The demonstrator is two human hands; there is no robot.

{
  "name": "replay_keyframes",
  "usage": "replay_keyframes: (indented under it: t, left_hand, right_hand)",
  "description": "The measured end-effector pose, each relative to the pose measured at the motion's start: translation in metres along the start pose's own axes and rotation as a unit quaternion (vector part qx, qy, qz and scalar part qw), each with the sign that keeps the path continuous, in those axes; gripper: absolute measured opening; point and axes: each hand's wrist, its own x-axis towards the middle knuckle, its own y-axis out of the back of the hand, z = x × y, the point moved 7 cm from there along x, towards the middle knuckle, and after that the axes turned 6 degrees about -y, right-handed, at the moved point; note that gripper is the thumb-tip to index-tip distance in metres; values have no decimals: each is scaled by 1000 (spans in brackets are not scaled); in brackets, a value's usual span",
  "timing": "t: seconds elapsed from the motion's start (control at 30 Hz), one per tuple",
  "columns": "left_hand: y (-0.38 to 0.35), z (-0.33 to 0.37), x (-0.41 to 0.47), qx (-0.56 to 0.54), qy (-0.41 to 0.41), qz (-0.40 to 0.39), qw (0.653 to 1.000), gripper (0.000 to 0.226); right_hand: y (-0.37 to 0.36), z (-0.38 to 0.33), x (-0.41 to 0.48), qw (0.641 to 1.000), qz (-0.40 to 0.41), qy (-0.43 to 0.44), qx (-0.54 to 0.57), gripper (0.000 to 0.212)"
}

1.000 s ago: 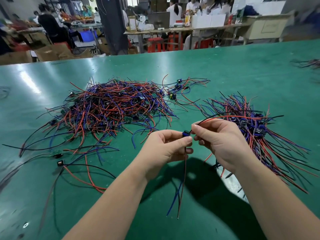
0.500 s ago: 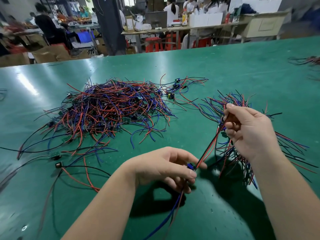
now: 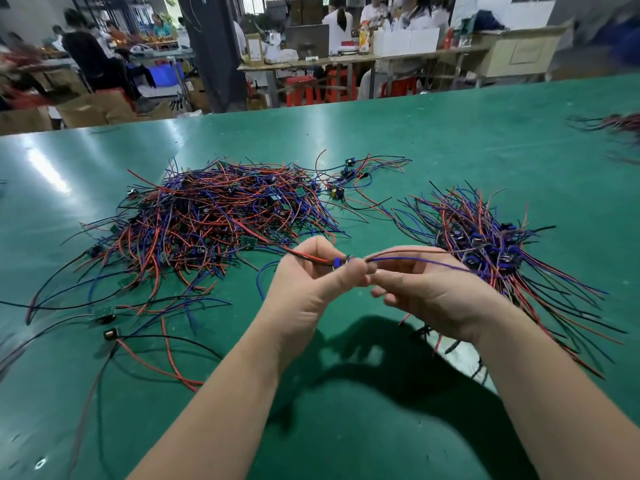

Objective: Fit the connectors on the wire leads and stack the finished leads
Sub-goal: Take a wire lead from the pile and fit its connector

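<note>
Fingers (image 3: 320, 245) of the left hand (image 3: 304, 296) were pinched on a small blue connector (image 3: 336, 262) held above the green table (image 3: 450, 140), while a blue wire lead (image 3: 415, 260) running from it was pinched by the right hand (image 3: 436, 296). The held piece was located between a loose heap of leads (image 3: 207, 216) on the left and a stacked bundle (image 3: 485, 244) on the right.

Bright, even overhead light; wide-angle bend at the edges.
We see white glare streaks on the green table (image 3: 450, 140) toward 10 o'clock, a soft dark shadow at 6 o'clock beneath the left hand (image 3: 311, 285) and right hand (image 3: 433, 296), smeared wires (image 3: 620, 123) at 2 o'clock, and soft-focus workers (image 3: 339, 22) at 12 o'clock.
</note>
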Motion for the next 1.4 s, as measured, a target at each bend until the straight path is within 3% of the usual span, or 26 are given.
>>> replay_keyframes:
  t: [0.1, 0.27, 0.5, 0.57, 0.6, 0.7, 0.8, 0.87, 1.0, 1.07, 1.2, 1.3, 1.4]
  left_hand:
    - [1, 10, -2, 87, -92, 67, 990, 36]
    - [8, 16, -5, 197, -144, 114, 963, 34]
    - [-4, 13, -9, 370, -177, 44, 911, 33]
    - [-9, 10, -9, 403, -163, -3, 901, 24]
    - [-13, 9, -9, 415, -164, -23, 895, 32]
    - [-11, -2, -7, 306, -86, -23, 948, 43]
    - [-4, -13, -3, 171, -2, 25, 985, 2]
    - [1, -16, -4, 193, 0, 54, 980, 19]
    - [9, -27, -5, 209, 54, 88, 972, 26]
    - [10, -31, -5, 168, 90, 83, 978, 29]
    - [9, -30, -4, 71, 113, 84, 988, 32]
    - [7, -28, -5, 89, 117, 59, 987, 35]
    - [3, -31, -9, 129, 150, 11, 980, 36]
  right_hand:
    - [-8, -3, 2, 996, -24, 36, 77, 10]
    - [-10, -6, 3, 987, -48, 43, 145, 21]
    - [-4, -7, 3, 990, 6, 61, 125, 11]
    - [6, -10, 4, 991, 52, 66, 104, 14]
    - [12, -11, 4, 991, 84, 71, 82, 20]
    - [21, -13, 3, 987, 135, 86, 9, 27]
    - [17, -11, 3, 986, 132, 96, -45, 25]
    - [12, -10, 3, 981, 131, 109, -95, 24]
    - [9, -10, 2, 970, 146, 114, -155, 21]
    - [10, -7, 3, 978, 144, 92, -122, 20]
    - [9, 2, 7, 994, 96, 34, 44, 18]
    - [3, 4, 6, 997, 47, 16, 51, 6]
    - [3, 7, 4, 999, 29, -21, 9, 16]
